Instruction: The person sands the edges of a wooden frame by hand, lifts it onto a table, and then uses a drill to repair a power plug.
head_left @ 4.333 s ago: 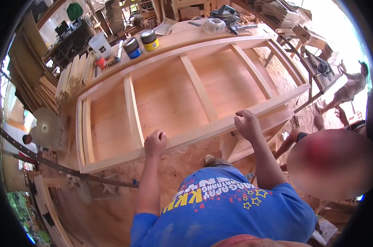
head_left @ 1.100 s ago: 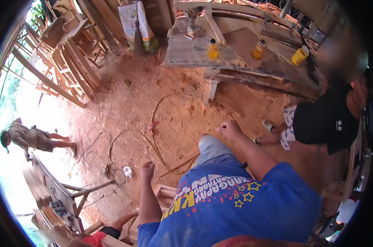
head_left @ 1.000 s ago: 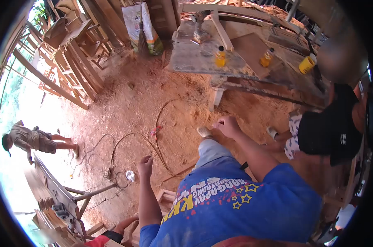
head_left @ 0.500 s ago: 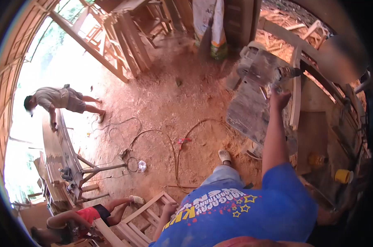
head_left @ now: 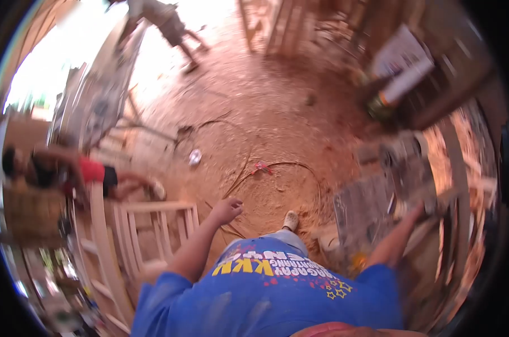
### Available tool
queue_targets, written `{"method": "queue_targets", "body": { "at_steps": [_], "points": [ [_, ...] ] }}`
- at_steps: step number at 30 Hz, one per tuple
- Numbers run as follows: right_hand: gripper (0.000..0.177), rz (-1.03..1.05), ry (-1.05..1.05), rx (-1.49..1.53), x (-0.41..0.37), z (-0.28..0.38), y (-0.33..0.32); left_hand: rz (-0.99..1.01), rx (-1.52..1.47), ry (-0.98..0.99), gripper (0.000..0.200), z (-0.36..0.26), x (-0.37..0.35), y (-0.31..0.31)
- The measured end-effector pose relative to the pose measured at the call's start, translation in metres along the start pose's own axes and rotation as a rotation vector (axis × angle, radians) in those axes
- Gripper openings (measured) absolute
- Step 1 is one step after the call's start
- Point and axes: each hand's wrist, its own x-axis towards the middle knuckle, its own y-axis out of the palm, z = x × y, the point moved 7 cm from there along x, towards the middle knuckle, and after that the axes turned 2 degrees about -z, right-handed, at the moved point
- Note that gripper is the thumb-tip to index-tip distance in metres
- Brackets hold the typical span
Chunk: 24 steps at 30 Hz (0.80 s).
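Trip hazard mainly: cables (head_left: 277, 167) loop across the dirt floor just left of the counter (head_left: 367, 213), close to the person's foot (head_left: 291, 220). A snagged loop could pull them off balance. Their right hand (head_left: 416, 212) is stretched onto the counter's near edge, just short of the power tool (head_left: 405, 156) lying on it. It's too blurred to tell if the fingers are closed on anything. A blind grab there could catch the trigger or drag the tool off the counter. Their left hand (head_left: 227, 209) hangs well left of the counter, fingers loosely curled, empty, near a wooden frame (head_left: 153, 224); nothing there to brace on in a stumble.
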Motion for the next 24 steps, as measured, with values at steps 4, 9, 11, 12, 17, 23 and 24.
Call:
{"method": "queue_targets", "body": {
  "at_steps": [4,9,11,12,17,23,24],
  "points": [
    [0.071,-0.105,-0.253,-0.105,0.058,0.063,-0.035,-0.056,0.025,-0.142,0.042,0.055,-0.037,0.008],
    [0.056,0.082,-0.777,-0.213,-0.061,0.237,-0.040,0.069,0.202,-0.262,0.043,0.172,-0.082,0.061],
    [0.055,0.386,-0.778,-0.118,-0.108,0.254,-0.008,0.090,0.208,-0.285,0.041,0.191,-0.099,0.077],
    [0.054,0.540,-0.749,-0.023,-0.145,0.254,0.008,0.091,0.166,-0.303,0.040,0.196,-0.108,0.080],
    [0.028,1.161,-0.759,0.482,-0.419,0.248,0.053,-0.149,-0.152,-0.312,0.039,0.208,-0.157,0.083],
    [0.017,1.972,-0.710,0.118,-0.746,0.233,-0.057,-0.359,-0.440,-0.393,0.039,0.302,-0.231,0.135],
    [0.017,2.091,-0.757,0.098,-0.788,0.230,-0.080,-0.380,-0.500,-0.446,0.039,0.325,-0.254,0.147]
  ]
}}
